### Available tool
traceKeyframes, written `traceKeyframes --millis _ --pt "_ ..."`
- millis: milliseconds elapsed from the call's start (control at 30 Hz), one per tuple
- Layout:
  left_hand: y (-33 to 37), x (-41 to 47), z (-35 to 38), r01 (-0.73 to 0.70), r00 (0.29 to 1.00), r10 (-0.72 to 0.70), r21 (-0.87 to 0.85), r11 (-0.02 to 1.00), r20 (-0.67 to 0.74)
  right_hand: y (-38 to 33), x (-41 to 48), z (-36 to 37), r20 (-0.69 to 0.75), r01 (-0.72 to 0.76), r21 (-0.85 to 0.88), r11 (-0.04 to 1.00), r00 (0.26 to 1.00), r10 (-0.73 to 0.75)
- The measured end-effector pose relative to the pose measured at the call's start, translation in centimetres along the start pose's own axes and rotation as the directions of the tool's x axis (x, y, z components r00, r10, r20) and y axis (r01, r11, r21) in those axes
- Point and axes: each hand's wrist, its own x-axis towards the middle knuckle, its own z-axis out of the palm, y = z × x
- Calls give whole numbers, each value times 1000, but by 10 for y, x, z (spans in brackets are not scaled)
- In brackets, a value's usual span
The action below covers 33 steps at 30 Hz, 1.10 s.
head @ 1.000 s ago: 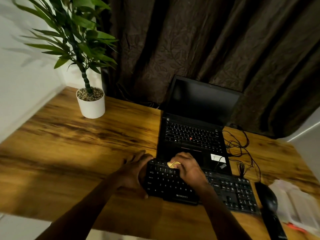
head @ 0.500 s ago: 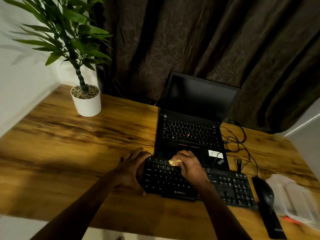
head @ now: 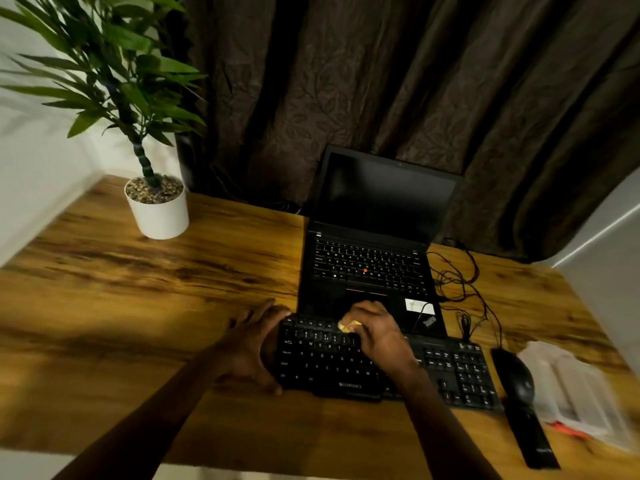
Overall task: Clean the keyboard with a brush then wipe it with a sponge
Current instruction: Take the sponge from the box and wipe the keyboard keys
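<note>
Keyboard (head: 322, 362) in black plastic, its keys marked with pale letters and a small pale logo on the near edge, lies flat on the wooden table (head: 138, 306) just in front of an open laptop (head: 374, 265), its far edge touching or almost touching the laptop's near edge. Its long axis runs left to right, slightly slanted so that the right end, with the number pad, sits a little nearer than the left end. On the upper key rows, left of centre, is a small yellow sponge (head: 348, 326); only a corner of it shows, so its shape and direction cannot be told. The right hand (head: 379, 336) covers the rest, fingers curled down over the sponge and gripping it against the keys, the sponge peeking out at the left side of the fingertips. The left hand (head: 254, 348) rests at the keyboard's left end with fingers spread and fairly straight against the far-left corner and the thumb at the near-left corner, holding nothing. A dark mouse (head: 514, 379) sits just right of the keyboard, tangled cables (head: 457, 282) lie right of the laptop, and a white plant pot (head: 157, 216) stands far left on the table
</note>
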Motion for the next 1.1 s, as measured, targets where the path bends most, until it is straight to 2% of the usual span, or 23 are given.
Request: traceKeyframes --millis 133,267,400,600,867,1100 --pt "-2 0 1 5 1000 -5 -5 1000 3 -22 10 13 97 0 40 999 995 -4" --pt "-2 2 1 -8 1000 8 16 1000 -8 -6 -2 -6 121 -57 -31 998 991 61" --pt "-2 1 0 -2 1000 2 -8 1000 -5 0 -11 -19 96 -70 -118 991 992 82" --pt "-5 2 3 -11 1000 11 -18 1000 0 -19 -2 -1 83 -31 -26 999 996 33" --pt "-3 0 2 -17 1000 17 -22 1000 16 18 -29 -23 27 -153 -85 985 987 156" --pt "-5 1 3 -11 1000 12 -35 999 10 -2 -15 -10 34 -53 -46 998 998 55"
